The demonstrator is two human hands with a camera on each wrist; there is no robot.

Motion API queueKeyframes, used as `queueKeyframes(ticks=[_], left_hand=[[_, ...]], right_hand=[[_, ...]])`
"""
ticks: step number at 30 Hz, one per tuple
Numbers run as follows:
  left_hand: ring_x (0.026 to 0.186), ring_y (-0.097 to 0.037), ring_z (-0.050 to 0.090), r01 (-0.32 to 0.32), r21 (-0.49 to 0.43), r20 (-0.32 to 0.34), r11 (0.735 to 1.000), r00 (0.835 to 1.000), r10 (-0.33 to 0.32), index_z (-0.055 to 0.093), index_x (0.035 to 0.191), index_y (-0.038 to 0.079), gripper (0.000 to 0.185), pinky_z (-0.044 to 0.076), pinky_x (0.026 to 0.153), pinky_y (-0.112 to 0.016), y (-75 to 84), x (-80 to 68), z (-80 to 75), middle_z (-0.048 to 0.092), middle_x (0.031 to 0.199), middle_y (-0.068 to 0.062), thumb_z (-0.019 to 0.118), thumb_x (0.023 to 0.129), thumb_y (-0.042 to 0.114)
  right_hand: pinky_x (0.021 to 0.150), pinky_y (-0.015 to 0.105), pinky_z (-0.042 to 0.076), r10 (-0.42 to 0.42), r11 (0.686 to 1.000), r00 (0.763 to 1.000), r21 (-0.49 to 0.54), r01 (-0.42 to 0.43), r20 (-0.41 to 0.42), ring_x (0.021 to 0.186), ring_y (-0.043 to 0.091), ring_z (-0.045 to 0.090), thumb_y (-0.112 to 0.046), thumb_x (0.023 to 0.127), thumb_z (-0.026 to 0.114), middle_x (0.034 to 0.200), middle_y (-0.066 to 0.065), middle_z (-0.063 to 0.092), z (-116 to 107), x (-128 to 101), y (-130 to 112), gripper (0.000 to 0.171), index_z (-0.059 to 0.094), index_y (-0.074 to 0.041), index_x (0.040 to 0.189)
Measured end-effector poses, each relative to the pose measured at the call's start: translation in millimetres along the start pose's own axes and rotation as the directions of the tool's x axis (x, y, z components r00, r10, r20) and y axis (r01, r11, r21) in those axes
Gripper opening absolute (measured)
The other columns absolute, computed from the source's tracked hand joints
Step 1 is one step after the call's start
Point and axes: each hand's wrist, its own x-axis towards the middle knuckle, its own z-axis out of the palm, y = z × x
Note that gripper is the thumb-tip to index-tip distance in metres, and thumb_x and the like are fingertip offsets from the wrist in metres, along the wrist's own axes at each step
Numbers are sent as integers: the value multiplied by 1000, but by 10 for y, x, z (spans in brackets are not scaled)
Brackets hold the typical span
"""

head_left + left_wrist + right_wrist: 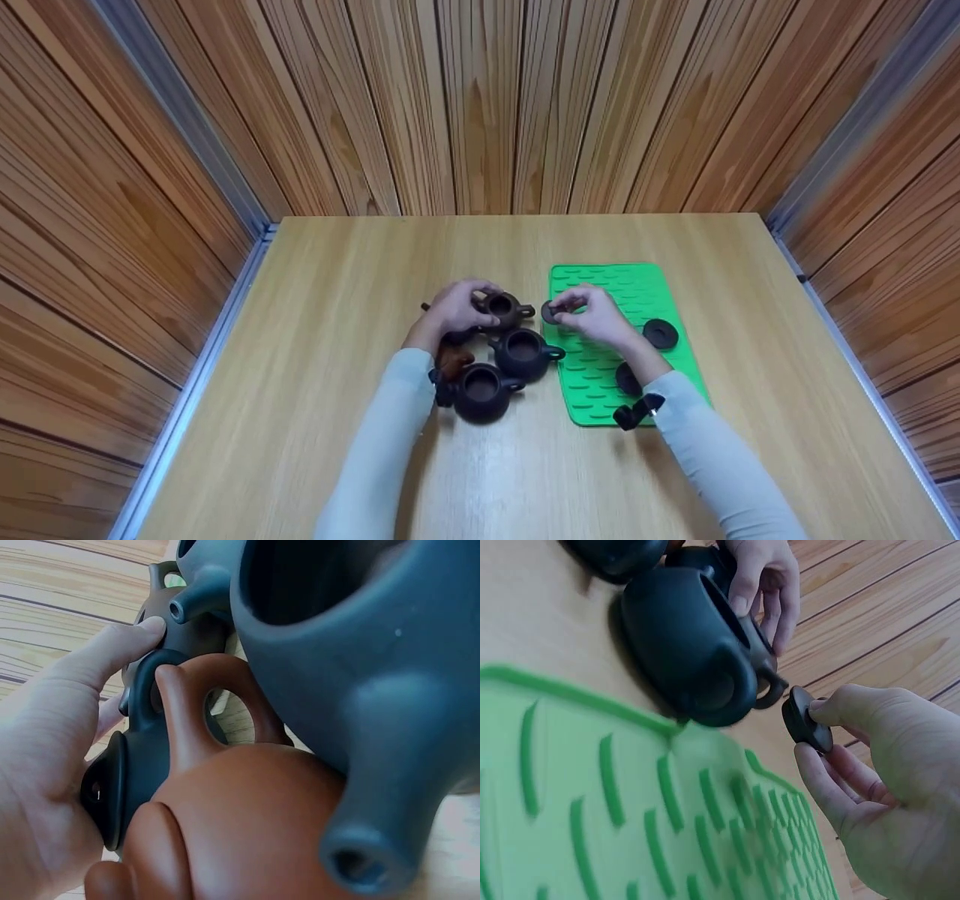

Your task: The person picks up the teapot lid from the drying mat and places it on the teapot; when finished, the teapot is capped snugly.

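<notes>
At the back of a cluster of teapots, my left hand (459, 306) grips a small dark brown teapot (501, 305) without a lid, its thumb on the near side. My right hand (596, 315) pinches a dark teapot lid (808, 720) between thumb and fingers, over the left edge of the green mat (641, 765), apart from the teapots. Two lidless black teapots stand nearer, one (525, 356) beside the held teapot and one (481, 397) in front. Below my left hand are a reddish-brown teapot (240, 817) and a black lidded teapot (146, 761), partly hidden in the head view.
Two more dark lids lie on the mat, one (661, 334) near its right edge and one (627, 379) partly behind my right forearm. The wooden table (345, 300) meets plank walls (480, 105) at the back and sides.
</notes>
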Motion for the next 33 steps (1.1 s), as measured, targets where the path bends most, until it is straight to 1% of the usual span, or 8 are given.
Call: queueKeyframes(ticks=[3,7,10,14,18,25,29,33], left_hand=[[122,-21,65,3,-13,7,1000,1000,-3,67,129,30,52,47,108,-43,3,11,-5,66,135,4,86,81,33],[122,-21,64,6,-19,5,1000,1000,-6,67,128,32,51,48,107,-43,-2,6,5,66,135,5,86,81,33],[122,-20,64,2,-12,4,1000,1000,-1,67,128,33,51,47,107,-43,-5,4,5,66,135,6,86,81,35],[119,-20,66,0,-10,8,1000,1000,0,66,129,33,51,48,105,-43,-9,-1,-1,65,136,5,85,81,35],[118,-21,66,0,-13,6,1000,1000,0,66,129,33,51,49,105,-43,-10,-8,-5,65,136,3,85,82,34],[117,-21,64,8,-18,3,1000,1000,-8,66,129,35,52,49,104,-43,-12,-9,-5,64,136,5,86,81,35],[120,-22,63,2,-4,-1,1000,1000,-2,66,130,33,53,48,106,-43,-14,-7,-4,64,137,3,85,81,35],[122,-23,62,2,-5,-7,1000,1000,-2,66,131,31,54,47,107,-43,-13,1,-5,65,137,2,85,81,34]], right_hand=[[83,32,47,-7,1000,1000,1,7,2,94,24,61,-10,85,79,106,15,66,26,46,-83,17,78,-11,102],[86,37,49,-24,1000,1000,16,23,9,93,25,63,-7,85,78,106,17,67,65,102,-186,17,78,-8,102],[85,39,50,-34,999,999,13,34,11,91,25,65,-7,85,78,105,16,67,93,137,-244,16,78,-8,101],[81,33,50,-33,999,999,1,33,20,92,24,65,-9,85,78,106,14,64,144,171,-314,16,78,-10,101],[80,29,49,-54,998,998,-14,54,34,94,26,64,-11,86,77,107,15,64,214,201,-372,17,78,-10,103],[82,30,48,-50,999,998,-2,50,48,96,27,62,-12,86,78,108,15,67,309,251,-481,17,78,-10,103],[81,30,49,-57,998,997,9,57,47,95,26,63,-10,85,78,107,15,67,350,292,-523,17,78,-9,103],[80,30,49,-60,998,997,13,59,48,92,24,63,-9,85,77,107,15,67,377,344,-539,18,78,-10,102]])
